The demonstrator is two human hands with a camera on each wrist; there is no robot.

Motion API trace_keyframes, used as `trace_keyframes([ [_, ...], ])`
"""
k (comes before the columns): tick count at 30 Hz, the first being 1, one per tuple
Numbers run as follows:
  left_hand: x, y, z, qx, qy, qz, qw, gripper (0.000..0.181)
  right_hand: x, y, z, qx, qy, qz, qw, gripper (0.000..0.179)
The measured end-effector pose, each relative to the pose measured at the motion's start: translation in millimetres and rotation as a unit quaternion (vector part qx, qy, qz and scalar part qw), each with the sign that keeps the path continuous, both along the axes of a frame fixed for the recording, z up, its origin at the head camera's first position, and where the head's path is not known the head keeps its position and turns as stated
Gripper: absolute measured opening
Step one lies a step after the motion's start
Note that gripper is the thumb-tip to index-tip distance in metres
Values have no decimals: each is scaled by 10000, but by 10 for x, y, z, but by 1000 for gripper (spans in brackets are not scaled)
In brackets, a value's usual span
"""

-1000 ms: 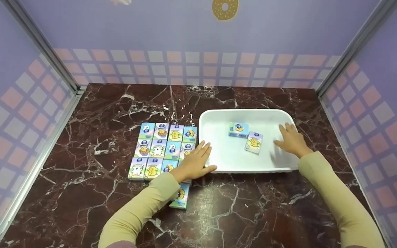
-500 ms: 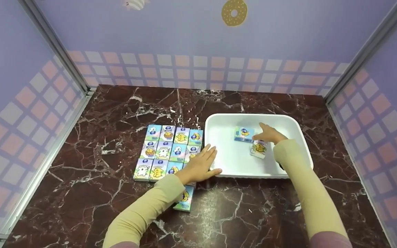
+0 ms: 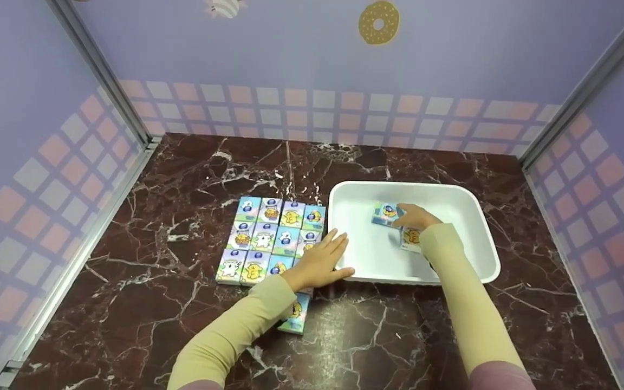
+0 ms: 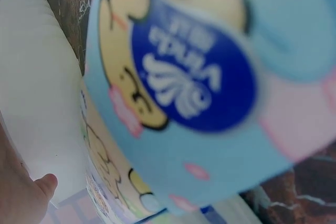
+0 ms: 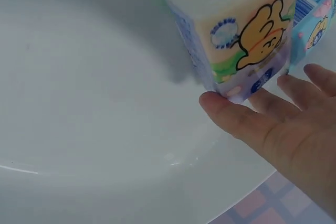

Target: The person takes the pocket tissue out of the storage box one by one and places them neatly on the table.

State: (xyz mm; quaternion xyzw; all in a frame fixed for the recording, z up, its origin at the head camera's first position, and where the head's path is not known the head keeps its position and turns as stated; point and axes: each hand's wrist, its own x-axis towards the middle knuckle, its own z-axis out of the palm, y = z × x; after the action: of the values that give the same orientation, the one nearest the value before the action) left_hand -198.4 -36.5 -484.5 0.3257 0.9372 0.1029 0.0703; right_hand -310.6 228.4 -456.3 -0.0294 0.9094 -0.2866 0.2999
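Observation:
Small soft tissue packs with cartoon prints (image 3: pixel 263 238) lie in tight rows on the table's left half. My left hand (image 3: pixel 317 265) rests across their right side, fingers spread, its fingertips at the left rim of the white tray (image 3: pixel 366 279). One more tissue pack (image 3: pixel 297 314) sticks out below its wrist; a blue pack fills much of the left wrist view. Inside the tray, my right hand (image 3: pixel 419 216) reaches over a blue tissue pack (image 3: pixel 384 214) and a purple one (image 3: pixel 411 238). In the right wrist view, its thumb (image 5: pixel 226 111) is at the purple pack's corner, fingers loosely extended.
The table (image 3: pixel 366 336) has a dark red marble pattern. Purple panels with a pink and white check band (image 3: pixel 312 108) enclose it at the back and both sides, with metal corner posts (image 3: pixel 101 70).
My right hand has moved left from the tray's right side to the two tissue packs. My left hand stays by the left rim. The head view has shifted slightly.

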Motion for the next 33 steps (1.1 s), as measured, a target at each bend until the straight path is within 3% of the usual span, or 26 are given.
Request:
trace_keyframes([
  [7, 3, 8, -4, 26, -28, 58, 10000, 80, 31, -43, -23, 60, -5, 298, 9995, 68],
  [15, 9, 14, -6, 21, -67, 41, 10000, 79, 82, -149, -14, -94, -660, 110, 9977, 65],
  [25, -3, 10, -9, -9, -106, 47, 9999, 78, 179, -283, 2, 115, -661, 622, 9958, 62],
  [33, -8, 17, -21, -2, -114, 75, 9999, 80, 274, -390, 38, -24, -824, 1008, 9915, 62],
])
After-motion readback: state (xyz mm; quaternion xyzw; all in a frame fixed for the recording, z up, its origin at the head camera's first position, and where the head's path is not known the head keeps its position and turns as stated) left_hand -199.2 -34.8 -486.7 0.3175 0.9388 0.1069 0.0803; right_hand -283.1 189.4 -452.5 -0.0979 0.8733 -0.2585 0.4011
